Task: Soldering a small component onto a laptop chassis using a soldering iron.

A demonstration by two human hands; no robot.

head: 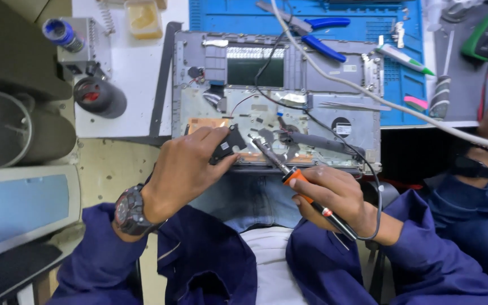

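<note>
An opened grey laptop chassis (pixel 334 121) lies on the bench edge in front of me, its inner plate and thin wires bare. My left hand (pixel 184 166), with a dark wristwatch, pinches a small black part (pixel 228 147) at the chassis' near edge. My right hand (pixel 334 195) grips a soldering iron (pixel 295 178) with an orange collar and black handle like a pen. Its metal tip (pixel 264 148) points at the chassis just right of the black part. The iron's black cord (pixel 312 118) loops across the laptop.
A blue work mat (pixel 368 28) behind the laptop carries blue-handled pliers (pixel 320 34) and a white-green pen (pixel 405 58). A white cable (pixel 368 93) crosses diagonally. A black cylinder (pixel 98 96) and blue-capped bottle (pixel 62 33) stand left. Another person's dark-sleeved arm (pixel 481 186) is at right.
</note>
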